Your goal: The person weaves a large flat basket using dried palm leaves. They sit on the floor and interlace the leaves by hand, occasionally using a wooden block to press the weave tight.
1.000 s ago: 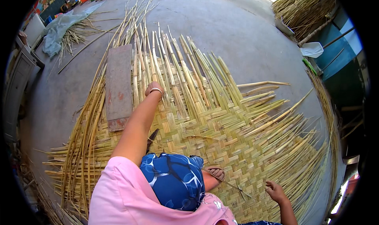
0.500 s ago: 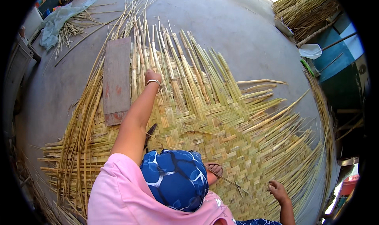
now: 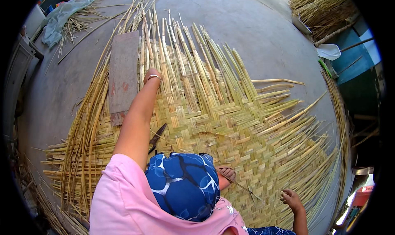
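A large woven mat (image 3: 242,148) of split, yellow-green reeds lies beneath me, its long loose ends fanning out at the far side and the right. My left hand (image 3: 153,75) is closed on a reed strip (image 3: 150,56) at the far part of the weave, beside a wooden board (image 3: 123,72). My right hand (image 3: 291,200) hovers or rests over the mat's right side. Its fingers are loosely bent and apart, with nothing visible in them. A dark pair of shears (image 3: 158,137) lies on the mat by my left forearm, partly hidden by my knee.
Loose long strips (image 3: 88,132) lie across the left edge. A thin stick (image 3: 242,187) sits near my foot (image 3: 227,174). Clear plastic sheeting (image 3: 61,21) covers stalks at the far left. A reed bundle (image 3: 323,12) and a white scoop-like container (image 3: 328,51) stand far right.
My left hand has shifted slightly left, toward the board. The view has tilted a little, so more of the shears shows. My right hand stays almost in place.
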`<state>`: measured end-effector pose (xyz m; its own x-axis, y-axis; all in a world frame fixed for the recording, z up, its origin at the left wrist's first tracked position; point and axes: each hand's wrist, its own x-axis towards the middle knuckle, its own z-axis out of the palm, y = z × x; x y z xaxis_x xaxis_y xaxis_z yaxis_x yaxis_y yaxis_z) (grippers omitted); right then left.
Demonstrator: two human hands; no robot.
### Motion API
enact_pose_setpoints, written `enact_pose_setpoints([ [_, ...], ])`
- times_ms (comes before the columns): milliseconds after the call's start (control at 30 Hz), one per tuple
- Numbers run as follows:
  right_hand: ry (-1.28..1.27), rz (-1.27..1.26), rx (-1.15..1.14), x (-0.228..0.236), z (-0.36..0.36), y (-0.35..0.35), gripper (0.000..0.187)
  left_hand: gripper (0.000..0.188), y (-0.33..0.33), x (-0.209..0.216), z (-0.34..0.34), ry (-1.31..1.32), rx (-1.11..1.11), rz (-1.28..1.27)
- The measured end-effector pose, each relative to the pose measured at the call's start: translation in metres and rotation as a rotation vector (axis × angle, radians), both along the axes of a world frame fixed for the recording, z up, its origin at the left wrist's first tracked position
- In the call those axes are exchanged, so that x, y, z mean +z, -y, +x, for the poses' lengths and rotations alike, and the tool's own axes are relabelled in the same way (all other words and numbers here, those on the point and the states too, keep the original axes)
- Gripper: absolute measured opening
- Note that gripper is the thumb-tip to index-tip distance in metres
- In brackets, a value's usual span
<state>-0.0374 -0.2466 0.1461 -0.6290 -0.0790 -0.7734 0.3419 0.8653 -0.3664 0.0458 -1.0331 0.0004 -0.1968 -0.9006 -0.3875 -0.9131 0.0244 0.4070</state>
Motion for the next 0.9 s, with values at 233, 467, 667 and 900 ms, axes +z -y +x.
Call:
enact_pose_setpoints([
  [233, 0.017, 0.005, 0.002, -0.004, -0.004, -0.002, 0.045, 0.026, 0.053, -0.076, 0.007, -0.246, 0.101, -0.061],
  [467, 0.010, -0.026, -0.071, 0.002, -0.005, -0.009, 0.050, 0.023, 0.050, -0.075, 0.031, -0.582, 0.080, 0.014],
  [667, 0.015, -0.009, -0.081, 0.001, -0.009, -0.003, 0.046, 0.021, 0.045, -0.063, 0.041, -0.119, -0.074, -0.254],
  [900, 0.052, -0.016, -0.121, 0.006, -0.004, -0.010, 0.052, 0.029, 0.028, -0.038, 0.028, -0.112, 0.059, -0.164],
])
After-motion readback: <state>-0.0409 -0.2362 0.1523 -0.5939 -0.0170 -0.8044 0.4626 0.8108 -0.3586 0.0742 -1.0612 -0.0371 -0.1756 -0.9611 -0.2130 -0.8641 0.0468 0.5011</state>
